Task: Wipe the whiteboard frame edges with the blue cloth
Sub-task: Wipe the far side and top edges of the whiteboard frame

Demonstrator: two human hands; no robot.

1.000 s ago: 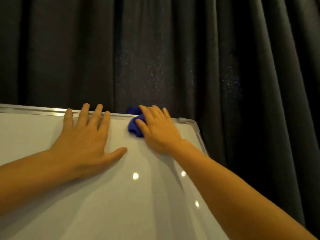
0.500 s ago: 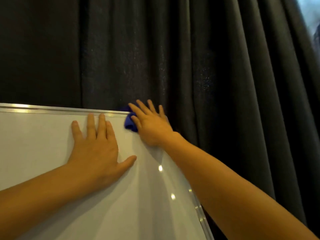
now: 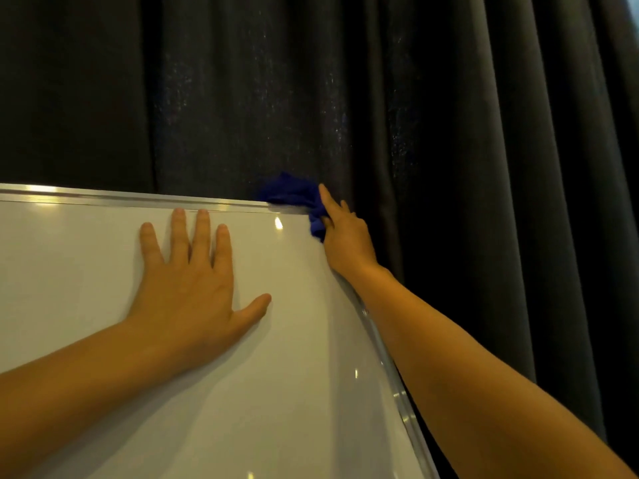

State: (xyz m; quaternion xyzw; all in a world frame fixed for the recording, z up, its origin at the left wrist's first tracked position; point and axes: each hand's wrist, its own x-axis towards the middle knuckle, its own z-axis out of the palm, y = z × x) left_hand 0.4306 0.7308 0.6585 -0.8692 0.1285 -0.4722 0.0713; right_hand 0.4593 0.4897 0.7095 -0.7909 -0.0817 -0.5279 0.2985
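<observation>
One blue cloth (image 3: 297, 197) bunched across whiteboard frame (image 3: 138, 199) corner.

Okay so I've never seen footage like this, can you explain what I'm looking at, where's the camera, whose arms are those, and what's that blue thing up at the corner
This is one picture from a camera worn on a person's head, looking forward and down, so the two bare arms reaching in from the bottom are the wearer's own. There is no machine here.

The big pale surface is a whiteboard with a shiny metal frame along its top and right edges. Behind it hangs a dark curtain.

The left hand lies flat on the board with fingers spread, holding nothing; it seems to steady the board. The right hand is at the top right corner, pressing a bunched blue cloth against the frame there. The cloth covers the corner itself, so that part of the frame is hidden. Nothing else lies on the board apart from small light reflections.
</observation>
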